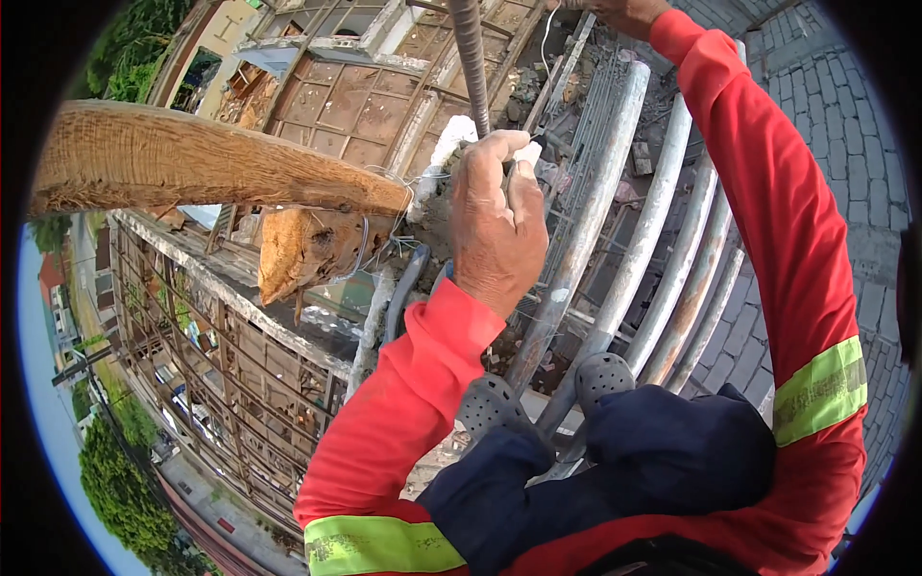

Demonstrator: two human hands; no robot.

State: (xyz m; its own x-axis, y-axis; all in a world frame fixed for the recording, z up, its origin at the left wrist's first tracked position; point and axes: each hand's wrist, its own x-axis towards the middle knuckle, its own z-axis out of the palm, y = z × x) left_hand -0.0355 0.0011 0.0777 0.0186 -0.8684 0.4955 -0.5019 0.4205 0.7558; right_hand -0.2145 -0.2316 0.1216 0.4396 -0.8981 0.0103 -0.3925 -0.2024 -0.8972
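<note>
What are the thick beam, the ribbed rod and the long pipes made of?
The thick beam looks like rough, bare wood: brown grain runs along it. The ribbed rod is likely steel, dull and ridged. The long pipes are probably metal, with a worn whitish coating and rusty-looking patches.

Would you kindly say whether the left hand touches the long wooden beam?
Apart; the head view shows a gap between left hand and long wooden beam.

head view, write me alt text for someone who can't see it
A person's left hand is at the lower visible end of a ribbed metal rod; the right hand is partly cut off at the top edge. Gray clogs show near worn pipes, and a wooden beam juts in from the left.
</note>
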